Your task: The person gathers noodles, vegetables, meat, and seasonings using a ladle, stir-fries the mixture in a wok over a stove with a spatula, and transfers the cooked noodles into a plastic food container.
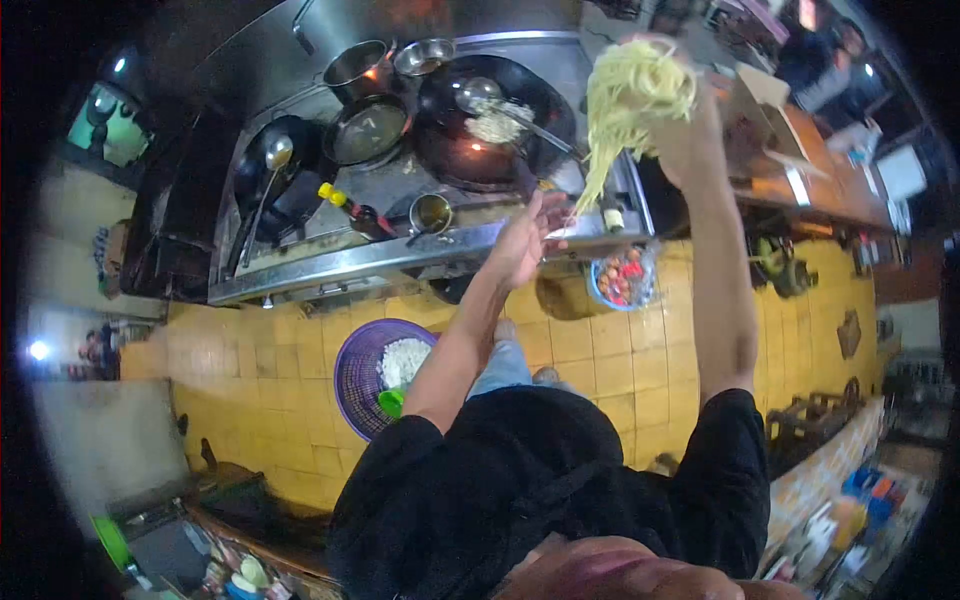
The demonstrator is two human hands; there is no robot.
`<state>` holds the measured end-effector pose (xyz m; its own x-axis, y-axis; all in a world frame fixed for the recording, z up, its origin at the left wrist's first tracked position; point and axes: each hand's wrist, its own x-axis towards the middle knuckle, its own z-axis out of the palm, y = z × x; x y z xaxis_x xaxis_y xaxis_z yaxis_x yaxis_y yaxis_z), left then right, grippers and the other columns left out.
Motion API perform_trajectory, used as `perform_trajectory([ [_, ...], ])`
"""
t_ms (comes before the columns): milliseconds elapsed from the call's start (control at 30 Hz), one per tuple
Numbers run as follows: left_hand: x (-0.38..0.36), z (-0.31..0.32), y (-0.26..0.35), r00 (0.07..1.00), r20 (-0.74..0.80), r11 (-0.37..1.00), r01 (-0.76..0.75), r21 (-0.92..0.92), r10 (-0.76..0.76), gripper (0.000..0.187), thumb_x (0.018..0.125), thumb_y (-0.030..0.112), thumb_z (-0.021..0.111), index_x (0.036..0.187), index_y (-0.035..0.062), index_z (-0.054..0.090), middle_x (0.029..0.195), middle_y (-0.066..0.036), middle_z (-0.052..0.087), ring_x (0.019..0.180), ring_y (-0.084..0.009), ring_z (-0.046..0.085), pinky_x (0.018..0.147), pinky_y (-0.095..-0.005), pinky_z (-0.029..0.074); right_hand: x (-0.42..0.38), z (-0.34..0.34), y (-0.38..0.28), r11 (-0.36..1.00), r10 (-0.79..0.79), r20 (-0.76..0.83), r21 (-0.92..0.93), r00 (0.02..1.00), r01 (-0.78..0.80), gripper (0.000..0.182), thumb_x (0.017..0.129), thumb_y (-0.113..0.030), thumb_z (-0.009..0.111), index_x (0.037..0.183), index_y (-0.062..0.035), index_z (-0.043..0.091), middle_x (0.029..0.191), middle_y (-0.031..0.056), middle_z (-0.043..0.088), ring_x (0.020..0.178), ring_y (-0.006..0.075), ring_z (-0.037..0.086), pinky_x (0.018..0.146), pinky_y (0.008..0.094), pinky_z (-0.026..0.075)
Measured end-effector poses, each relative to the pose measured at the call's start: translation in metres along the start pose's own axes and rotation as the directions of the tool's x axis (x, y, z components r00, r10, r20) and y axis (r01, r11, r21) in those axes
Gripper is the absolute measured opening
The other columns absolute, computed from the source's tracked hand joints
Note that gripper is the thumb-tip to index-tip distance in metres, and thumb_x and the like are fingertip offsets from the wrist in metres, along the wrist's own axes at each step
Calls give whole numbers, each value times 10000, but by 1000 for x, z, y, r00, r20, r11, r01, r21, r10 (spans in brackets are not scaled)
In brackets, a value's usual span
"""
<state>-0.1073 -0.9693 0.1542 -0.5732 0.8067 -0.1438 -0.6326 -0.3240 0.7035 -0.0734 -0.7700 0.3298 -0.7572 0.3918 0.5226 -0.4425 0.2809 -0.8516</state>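
A big tangle of pale yellow noodles (637,92) hangs from my right hand (682,145), raised at the right end of the stove; the strands partly cover its fingers. My left hand (528,240) is held over the stove's front edge, palm up, fingers spread and with nothing in it. Loose noodle ends dangle a little to its right. Beyond the left hand a dark wok (445,155) sits on the stove, with pale cooked food (495,124) and a ladle (480,93) in it.
Left of the wok are a pan (368,130), a pot (357,68), a bottle with a yellow cap (362,214) and a small metal cup (431,213). On the tiled floor stand a purple basket (348,365) and a blue-rimmed bowl (622,303). Another person (830,65) is at far right.
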Motion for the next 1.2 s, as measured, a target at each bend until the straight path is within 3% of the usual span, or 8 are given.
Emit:
perform_trajectory([
  [333,18,-107,88,954,-281,985,-62,161,106,477,971,373,486,1321,50,457,1259,-110,564,1089,-183,562,894,-345,460,192,115,141,978,-104,-165,161,981,130,401,751,95,627,1121,-36,545,995,79,651,870,153,644,736,281,543],
  [433,-3,-151,61,937,-345,985,110,132,-58,465,962,378,510,1296,54,487,1208,-109,596,1047,-181,586,884,-322,463,184,155,314,878,-187,98,-429,978,211,312,795,-41,619,1103,-13,580,1055,125,660,878,245,664,795,342,535],
  [567,-19,-197,9,910,-382,982,185,32,-160,475,942,392,552,1275,57,509,1153,-97,624,1018,-168,596,859,-299,468,171,149,400,324,530,496,-868,687,377,303,819,-157,605,1086,-16,628,1092,178,648,933,347,643,892,413,491],
  [667,6,-189,-18,877,-373,925,365,103,-304,513,904,415,608,1275,75,512,1118,-70,634,1011,-149,585,821,-309,475,184,145,433,552,-85,495,-699,865,454,326,807,-128,588,1124,-63,631,1054,179,663,984,356,632,859,449,494],
  [733,40,-174,-27,869,-369,866,434,248,-329,574,904,467,588,1289,50,505,1209,-86,580,1046,-181,574,834,-339,478,187,154,437,539,320,272,-840,908,62,389,856,-203,555,1221,-67,571,1125,161,641,1068,370,597,867,467,493],
  [833,96,-164,-53,885,-288,902,414,123,-367,677,879,518,600,1322,23,472,1284,-129,489,1164,-238,512,892,-356,472,184,175,411,31,865,367,-718,341,695,369,883,-230,538,1212,-69,577,1243,208,576,1121,357,586,905,473,489],
  [867,119,-170,-80,889,-317,936,351,10,-330,602,886,472,616,1279,35,490,1202,-124,537,1099,-219,550,840,-343,493,185,183,431,14,867,248,-879,433,476,497,921,-327,476,1337,-57,457,1387,223,441,1201,402,520,946,593,415],
  [1200,119,-170,-72,922,-352,986,169,-8,-161,250,932,245,586,1072,54,509,837,-21,575,588,-78,496,512,-252,430,181,367,398,843,183,837,-404,516,356,406,838,-194,626,1210,-45,563,1262,184,553,1125,362,552,967,406,448],
])
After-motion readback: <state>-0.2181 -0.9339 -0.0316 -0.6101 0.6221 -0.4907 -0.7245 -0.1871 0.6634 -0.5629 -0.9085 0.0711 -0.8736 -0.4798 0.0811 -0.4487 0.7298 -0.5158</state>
